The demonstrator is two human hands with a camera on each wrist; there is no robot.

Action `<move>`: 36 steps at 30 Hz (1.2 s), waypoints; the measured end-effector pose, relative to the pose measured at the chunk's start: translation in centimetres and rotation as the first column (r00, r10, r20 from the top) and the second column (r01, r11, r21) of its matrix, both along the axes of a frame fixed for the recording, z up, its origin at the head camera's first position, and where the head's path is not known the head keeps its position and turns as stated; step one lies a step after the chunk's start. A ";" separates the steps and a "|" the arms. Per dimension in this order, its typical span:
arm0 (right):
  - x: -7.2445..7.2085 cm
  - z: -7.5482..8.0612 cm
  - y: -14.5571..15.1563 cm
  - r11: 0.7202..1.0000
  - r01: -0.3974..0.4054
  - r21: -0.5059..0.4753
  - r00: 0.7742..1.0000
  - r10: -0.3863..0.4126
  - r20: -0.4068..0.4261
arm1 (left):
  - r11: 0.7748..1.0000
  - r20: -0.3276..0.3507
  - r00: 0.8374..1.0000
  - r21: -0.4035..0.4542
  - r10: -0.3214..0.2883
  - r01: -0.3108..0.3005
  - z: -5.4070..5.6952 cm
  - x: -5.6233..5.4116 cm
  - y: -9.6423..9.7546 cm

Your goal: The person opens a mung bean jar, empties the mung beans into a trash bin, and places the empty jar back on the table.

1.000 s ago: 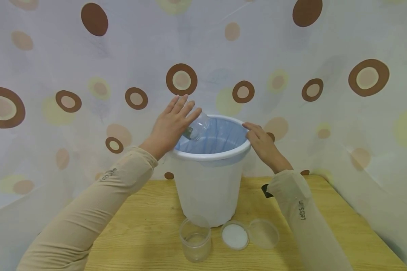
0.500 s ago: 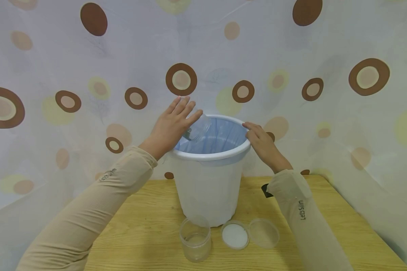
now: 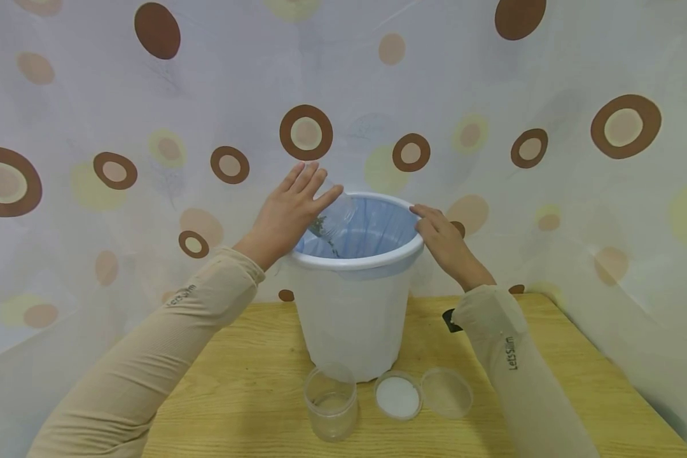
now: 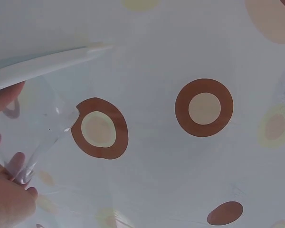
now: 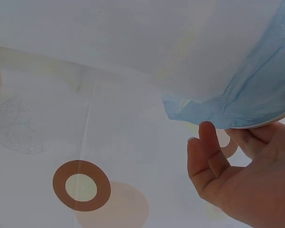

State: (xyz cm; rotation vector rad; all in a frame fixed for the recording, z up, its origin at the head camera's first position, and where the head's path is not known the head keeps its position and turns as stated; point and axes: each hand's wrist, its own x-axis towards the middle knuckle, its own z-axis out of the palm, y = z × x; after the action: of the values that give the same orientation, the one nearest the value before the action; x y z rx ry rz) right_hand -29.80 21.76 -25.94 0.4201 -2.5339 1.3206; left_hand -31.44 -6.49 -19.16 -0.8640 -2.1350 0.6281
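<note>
A white trash can (image 3: 349, 312) with a blue bag lining it stands on the wooden table. Above its left side my left hand (image 3: 283, 216) holds a clear jar (image 3: 343, 213), tilted with its mouth down into the can. Dark green dried leaf bits (image 3: 322, 228) slide out of the jar and fall in a thin stream. The left wrist view shows fingers round the transparent jar (image 4: 45, 118). On the opposite side my right hand (image 3: 446, 245) grips the can's rim (image 3: 378, 261). In the right wrist view, the blue bag's edge (image 5: 194, 111) hangs over near those fingers.
In front of the can a clear open jar (image 3: 331, 413) stands on the table (image 3: 235, 375). To its right lie a round lid with a white disc (image 3: 397, 397) and a clear lid (image 3: 446, 393). A dotted curtain (image 3: 343, 76) closes off the back.
The jar in my left hand has tipped further down, and green bits now stream from its mouth into the can. My right hand has stayed on the rim.
</note>
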 end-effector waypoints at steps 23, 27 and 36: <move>-0.4 -0.3 0.1 1.000 0.002 0.003 1.000 -0.002 -0.004 | 0.997 0.040 0.998 0.067 -0.044 0.041 0.1 -0.3 -0.1; -0.4 -0.2 0.1 1.000 0.002 0.003 1.000 -0.002 -0.013 | 0.997 0.061 0.997 0.063 -0.043 0.039 0.0 -0.3 -0.2; -0.4 -0.3 0.2 1.000 0.006 0.006 1.000 -0.006 -0.016 | 0.990 0.030 0.999 0.142 -0.027 0.022 0.2 -0.2 0.0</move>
State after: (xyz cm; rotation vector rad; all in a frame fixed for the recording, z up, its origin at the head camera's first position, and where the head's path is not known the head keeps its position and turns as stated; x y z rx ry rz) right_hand -30.25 21.92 -26.19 0.4216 -2.5255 1.3022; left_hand -31.67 -6.47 -18.98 -0.8261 -2.1654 0.4472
